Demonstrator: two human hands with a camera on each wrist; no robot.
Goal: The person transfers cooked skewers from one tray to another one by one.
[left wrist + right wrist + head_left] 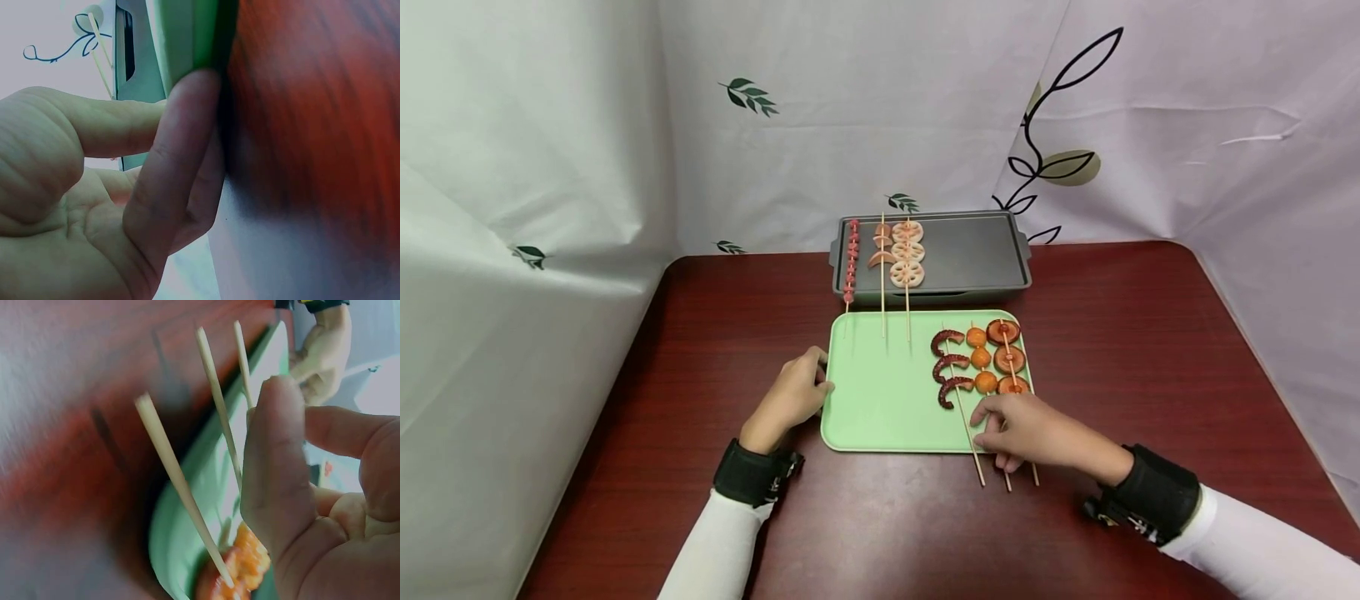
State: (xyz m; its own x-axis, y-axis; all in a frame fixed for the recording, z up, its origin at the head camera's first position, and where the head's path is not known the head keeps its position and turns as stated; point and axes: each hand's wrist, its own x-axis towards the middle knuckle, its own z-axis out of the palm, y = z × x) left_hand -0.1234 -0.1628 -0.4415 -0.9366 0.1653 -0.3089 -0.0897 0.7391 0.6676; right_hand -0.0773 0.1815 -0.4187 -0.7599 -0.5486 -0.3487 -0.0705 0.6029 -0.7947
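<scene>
Pinching the stick of the middle skewer lower right on the green tray, the right hand grip looks light; left hand clasps the tray's edge. Thin, stiff, probably snappable, so best held by the bare stick.

Tray is set on table w/ 3 skewers at its right; grill pan is placed behind, 3 more at its left.
</scene>
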